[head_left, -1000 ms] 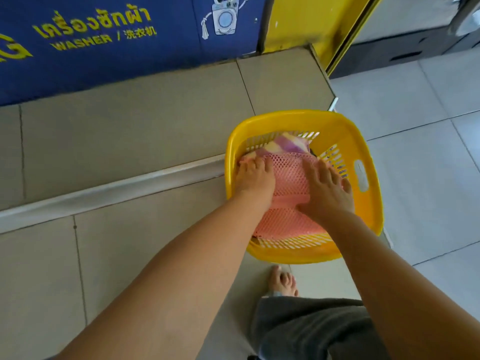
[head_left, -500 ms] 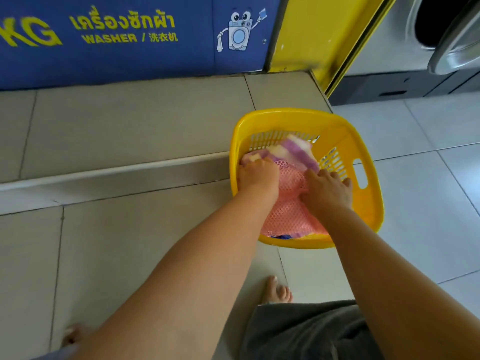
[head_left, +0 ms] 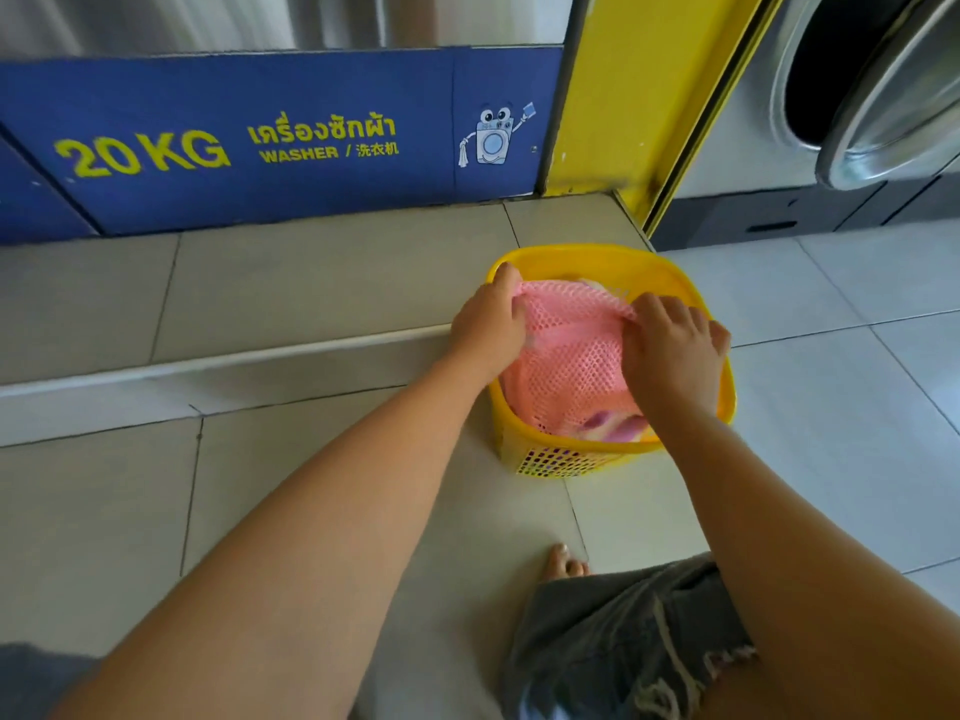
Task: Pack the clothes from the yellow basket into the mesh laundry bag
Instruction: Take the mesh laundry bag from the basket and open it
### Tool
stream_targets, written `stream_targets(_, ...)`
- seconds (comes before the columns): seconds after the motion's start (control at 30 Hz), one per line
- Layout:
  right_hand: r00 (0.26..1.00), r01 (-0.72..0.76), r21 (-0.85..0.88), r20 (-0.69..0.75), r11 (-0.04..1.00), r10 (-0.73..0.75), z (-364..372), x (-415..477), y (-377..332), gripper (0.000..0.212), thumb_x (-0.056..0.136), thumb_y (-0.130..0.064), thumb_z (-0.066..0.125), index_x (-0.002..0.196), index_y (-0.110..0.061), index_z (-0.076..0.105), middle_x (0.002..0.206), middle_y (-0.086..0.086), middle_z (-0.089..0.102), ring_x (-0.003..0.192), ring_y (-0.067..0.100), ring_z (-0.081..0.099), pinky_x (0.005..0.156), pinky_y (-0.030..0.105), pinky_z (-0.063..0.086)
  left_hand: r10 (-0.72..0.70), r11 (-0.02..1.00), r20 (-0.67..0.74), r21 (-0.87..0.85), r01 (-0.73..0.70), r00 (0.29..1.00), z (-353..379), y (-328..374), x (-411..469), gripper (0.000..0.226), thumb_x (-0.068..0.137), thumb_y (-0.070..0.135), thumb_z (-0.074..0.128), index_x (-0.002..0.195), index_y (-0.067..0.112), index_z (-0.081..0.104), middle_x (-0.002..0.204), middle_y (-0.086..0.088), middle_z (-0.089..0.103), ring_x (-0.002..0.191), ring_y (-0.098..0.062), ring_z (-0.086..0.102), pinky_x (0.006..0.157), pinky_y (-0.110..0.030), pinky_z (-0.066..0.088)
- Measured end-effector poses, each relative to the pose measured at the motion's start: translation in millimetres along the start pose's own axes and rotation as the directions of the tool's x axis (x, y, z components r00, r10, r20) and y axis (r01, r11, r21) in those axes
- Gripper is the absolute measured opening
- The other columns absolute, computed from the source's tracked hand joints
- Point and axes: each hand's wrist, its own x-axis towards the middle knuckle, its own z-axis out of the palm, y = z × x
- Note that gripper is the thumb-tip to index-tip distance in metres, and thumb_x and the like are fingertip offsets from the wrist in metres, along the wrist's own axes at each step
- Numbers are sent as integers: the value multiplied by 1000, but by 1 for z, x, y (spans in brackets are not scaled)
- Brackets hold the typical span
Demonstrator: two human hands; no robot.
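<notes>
1. Head view, the grips: the left hand (head_left: pixel 488 324) is clenched on the far-left corner of the pink mesh laundry bag (head_left: pixel 566 366), knuckles up against the near-left rim of the yellow basket (head_left: pixel 597 254). The right hand (head_left: pixel 672 345) is closed on the same far edge of the bag, further to the right, with the fingers curled over the mesh.

2. Head view, where the bag lies: it sits inside the basket, and the basket stands on the tiled floor (head_left: pixel 831 387) against a low step (head_left: pixel 291 350). From both grips the body of the bag falls toward the person and downward, so the gripped edge is its farthest and highest part.

3. Head view, the axis that matters: the held edge runs left to right between the two hands, pulled fairly taut. The bag's long direction appears to run from that edge back toward the near wall of the basket.

4. Head view, the clothes (head_left: pixel 613 426): a purple and yellow patch shows through or beneath the mesh, below the right wrist and nearer the person than either grip. A pale scrap shows just beyond the held edge. Whether these are inside the bag or under it cannot be told.

5. Judgement: the next move likely turns on parting or lifting that edge. Both hands are equally placed on it; the right is nearer the visible clothes.
</notes>
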Motion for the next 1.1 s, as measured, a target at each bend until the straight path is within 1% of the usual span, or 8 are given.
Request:
stream_targets(0.1,994,38,95,-103,995,-28,-17,8,-22,14,90,-22,47,99,-16,55,100,11,64,98,34,57,95,47,34,-78,975,-77,-213,60,994,-23,5,-6,19,105,21,33,119,11,41,106,-10,62,90,-28,62,66,-34,51)
stream_targets(0.23,979,88,213,-200,973,-44,-37,23,-61,18,90,-22,45,103,-16,55,99,9,64,97,34,57,90,45,35,-89,928,-292,-373,-28,952,-60,8,-12,12,105,22,35,109,13,41,99,0,56,83,-16,55,58,-12,37)
stream_targets(0.3,972,122,288,-227,950,-56,-48,29,-84,23,89,-22,43,108,-16,55,103,8,64,100,33,57,89,45,36,-81,924,-416,-373,-89,906,-81,6,-14,14,104,20,36,110,10,44,101,0,58,86,-17,55,63,-22,38)
stream_targets(0.43,972,195,435,-207,879,-114,-59,34,-131,25,88,-21,41,108,-13,53,104,8,63,98,34,57,82,45,40,-48,944,-627,-282,-169,777,-125,-9,-23,21,103,18,39,116,5,48,105,-1,62,89,-17,57,66,-22,33)
stream_targets(0.6,962,268,559,-115,785,-246,-48,23,-190,16,90,-18,42,99,-10,51,93,10,63,86,34,57,72,41,41,-53,979,-728,-173,-109,684,-170,-50,-41,21,101,20,38,115,6,48,101,6,58,88,-17,58,65,-22,32)
stream_targets(0.73,935,230,512,118,828,-333,-14,8,-214,14,94,-24,42,102,-16,49,101,11,65,92,38,59,81,46,45,-181,981,-610,-168,97,771,-175,-108,-57,22,102,24,40,117,9,48,99,3,59,91,-24,59,66,-25,31)
stream_targets(0.9,866,190,374,372,908,-335,54,-22,-203,21,96,-27,43,112,-19,51,111,15,65,101,40,60,85,45,44,-378,924,-212,-145,353,901,-133,-187,-72,18,101,21,43,112,10,52,99,-11,63,95,-32,61,70,-33,38)
stream_targets(1.1,771,85,228,601,970,-209,141,-53,-170,21,96,-27,45,116,-20,49,110,14,66,99,37,62,83,42,51,-485,870,80,-54,489,871,-59,-242,-85,20,102,23,43,111,11,56,98,-14,66,96,-33,63,67,-32,38)
